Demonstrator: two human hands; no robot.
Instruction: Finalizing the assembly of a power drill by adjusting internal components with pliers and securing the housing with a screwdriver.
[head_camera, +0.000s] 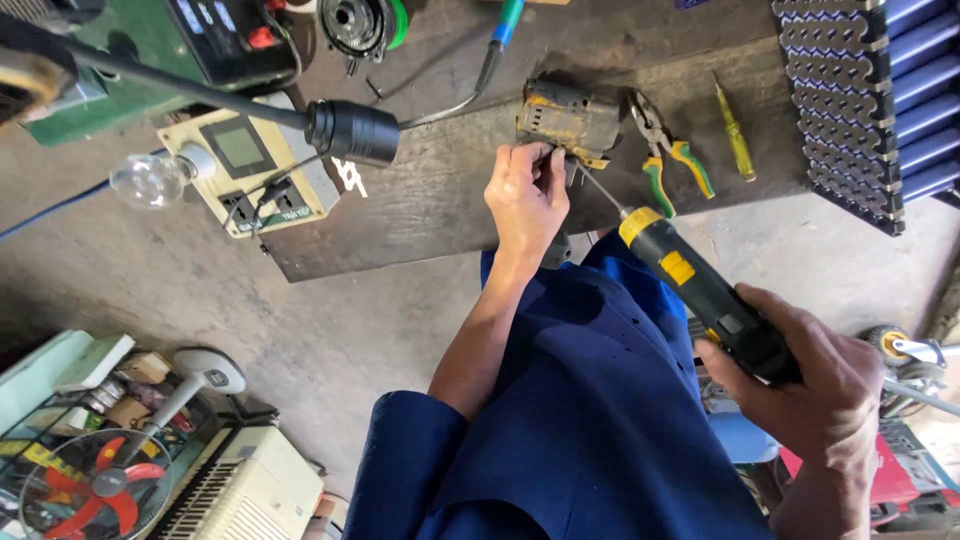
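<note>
Right hand (815, 385) gripping electric screwdriver (700, 290), bit angled up-left into motor housing (566, 118)

Pliers (668, 155) and screwdriver (736, 140) lying just right of motor housing (566, 118), crowding that side. Battery pack (850, 100) blocking far right. Bare worktop (430, 200) staying open left of left hand (527, 195); lamp arm (350, 131) overhanging there.

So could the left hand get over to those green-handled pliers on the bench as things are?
Probably yes. The pliers lie in the open on the bench, just beyond the worn yellow tool part the left hand is steadying. It would have to let go first.
</note>
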